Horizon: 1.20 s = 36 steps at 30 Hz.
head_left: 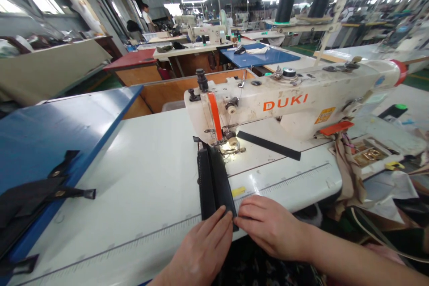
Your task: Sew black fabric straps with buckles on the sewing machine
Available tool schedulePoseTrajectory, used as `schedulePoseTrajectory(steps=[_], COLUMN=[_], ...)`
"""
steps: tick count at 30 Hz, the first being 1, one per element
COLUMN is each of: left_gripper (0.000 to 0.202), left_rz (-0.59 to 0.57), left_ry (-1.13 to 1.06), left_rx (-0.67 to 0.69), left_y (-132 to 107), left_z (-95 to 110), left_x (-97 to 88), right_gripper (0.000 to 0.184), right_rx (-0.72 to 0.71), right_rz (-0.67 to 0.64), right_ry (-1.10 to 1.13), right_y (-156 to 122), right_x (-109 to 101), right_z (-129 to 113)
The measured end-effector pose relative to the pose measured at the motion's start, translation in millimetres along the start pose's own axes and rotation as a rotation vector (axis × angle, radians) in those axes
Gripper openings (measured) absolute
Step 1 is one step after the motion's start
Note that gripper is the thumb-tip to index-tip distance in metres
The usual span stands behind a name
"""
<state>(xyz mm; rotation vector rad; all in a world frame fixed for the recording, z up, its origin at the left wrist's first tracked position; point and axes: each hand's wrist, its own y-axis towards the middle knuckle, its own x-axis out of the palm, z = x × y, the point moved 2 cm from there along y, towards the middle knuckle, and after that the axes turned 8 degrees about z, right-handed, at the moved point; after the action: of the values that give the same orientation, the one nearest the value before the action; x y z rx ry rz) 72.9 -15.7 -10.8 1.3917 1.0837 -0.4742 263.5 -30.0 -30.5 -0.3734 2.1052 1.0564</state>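
Black piece (221,183): on the white desk (154,156), long axis running from the front edge back to the sewing machine (284,98), far end in beneath its head. Two bands side by side, stitches along the left one; whether folded or separate, I cannot tell.

My left grip (204,243) is at the near end, fingers extended and laid on top, released rather than clenched. My right grip (268,223) comes in from the right, fingers curled, tips at the right-hand border of the same end. Thumb hidden from me; I cannot tell whether it pinches the material or only rests against it.

Key relation: the piece points straight away from both grips toward the needle area. Both are about equally near, left over it, right beside it.

Edges: front edge just under my wrists, a ruler scale (137,237) printed along it. Leftward, a broad stretch of white top reaches to the blue desk (100,103), where dark straps (67,192) overhang the border. Rightward it is tighter: yellow tag (238,191) just beside the piece, loose black strip (270,145) slanting below the machine arm.
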Motion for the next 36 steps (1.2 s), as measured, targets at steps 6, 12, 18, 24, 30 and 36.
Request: schedulePoseTrajectory(steps=[6, 12, 18, 24, 30, 36], left_gripper=[0.038, 0.036, 0.039, 0.041, 0.035, 0.033], left_rz=[-0.036, -0.017, -0.034, -0.080, -0.080, -0.006], left_ry=[-0.001, -0.007, -0.045, -0.036, -0.101, -0.072], left_rx=[-0.020, -0.052, -0.044, -0.044, -0.076, -0.121], left_y=[-0.3, -4.0, 2.0, 3.7, 2.8, 16.8], left_z=[3.4, 3.2, 2.3, -6.9, -32.6, -57.9], left_x=[2.3, 7.2, 0.6, 3.5, 18.2, 26.4], right_gripper=[0.026, 0.023, 0.023, 0.023, 0.017, 0.014], right_rx=[-0.049, -0.077, -0.108, -0.116, -0.093, -0.059], right_rz=[-0.048, -0.057, -0.069, -0.055, -0.067, -0.063], right_ry=[-0.060, -0.146, -0.180, -0.193, -0.262, -0.377], right_y=[-2.8, -7.2, -10.2, 0.5, 22.9, 42.4], right_x=[0.4, 8.7, 8.5, 6.2, 9.5, 9.5], right_z=[-1.8, -0.9, -1.8, 3.3, 23.3, 42.1])
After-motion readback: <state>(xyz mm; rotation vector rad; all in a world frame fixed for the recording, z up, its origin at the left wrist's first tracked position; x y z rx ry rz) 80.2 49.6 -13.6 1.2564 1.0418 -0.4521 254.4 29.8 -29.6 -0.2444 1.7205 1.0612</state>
